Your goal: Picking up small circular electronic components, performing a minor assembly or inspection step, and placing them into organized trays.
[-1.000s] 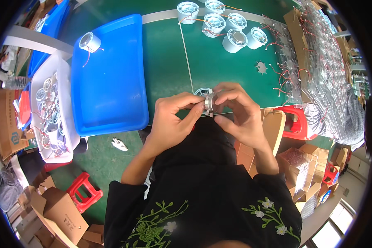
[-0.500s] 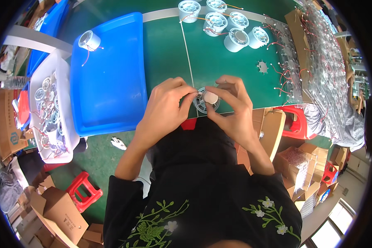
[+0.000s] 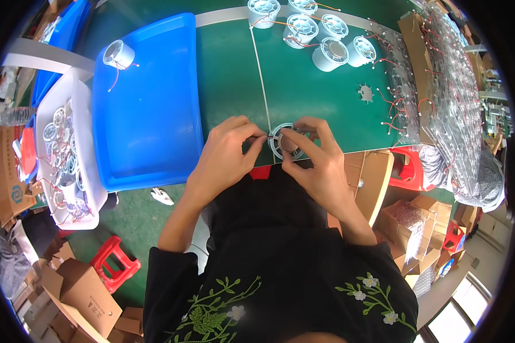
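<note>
A small white round part with a ring-shaped rim (image 3: 284, 143) sits at the near edge of the green table (image 3: 234, 74), held between both hands. My left hand (image 3: 223, 157) pinches its left side with the fingertips. My right hand (image 3: 320, 163) grips its right side, thumb and fingers curled over the rim. The part's underside is hidden by my fingers.
A large blue tray (image 3: 149, 108) lies to the left with one white round unit (image 3: 118, 54) in its far corner. A white bin (image 3: 83, 177) of similar parts stands further left. Several white round units (image 3: 312, 34) sit at the table's far side; wired clear parts (image 3: 440, 86) pile at right.
The hands have shifted the round part slightly left and lower, down to the table's near edge. The ring face now shows between the fingers.
</note>
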